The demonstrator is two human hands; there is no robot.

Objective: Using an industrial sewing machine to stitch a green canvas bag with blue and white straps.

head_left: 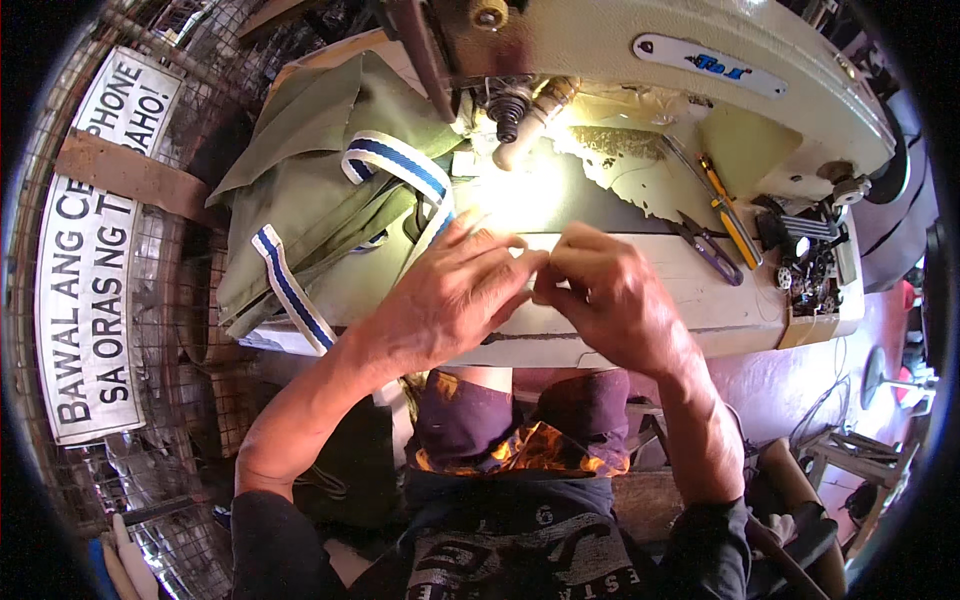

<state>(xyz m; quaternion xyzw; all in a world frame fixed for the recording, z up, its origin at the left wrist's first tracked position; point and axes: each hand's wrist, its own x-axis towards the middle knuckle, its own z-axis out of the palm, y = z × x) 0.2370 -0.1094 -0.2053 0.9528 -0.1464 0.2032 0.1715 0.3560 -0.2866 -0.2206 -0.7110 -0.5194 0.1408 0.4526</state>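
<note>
My left hand (450, 290) and my right hand (615, 295) meet over the front of the sewing table, fingertips pinched close together. Both are closed. A small pale bit shows between them, too small and glare-washed to make out. Just left of my left hand lies a folded pile of olive-green fabric (310, 130). Across it loops a blue-and-white striped webbing strap (400, 160), and part of it passes behind my left hand. Above the hands stands a cream sewing machine (600, 45), its needle area lost in bright lamp light.
To the right on the table (690, 315) lie thread snips (712, 250), a yellow-and-black handled tool (735, 215) and a tray with bobbins and metal parts (805, 260). A wire mesh wall with a white sign (95, 300) stands at the left. My knees are under the table edge.
</note>
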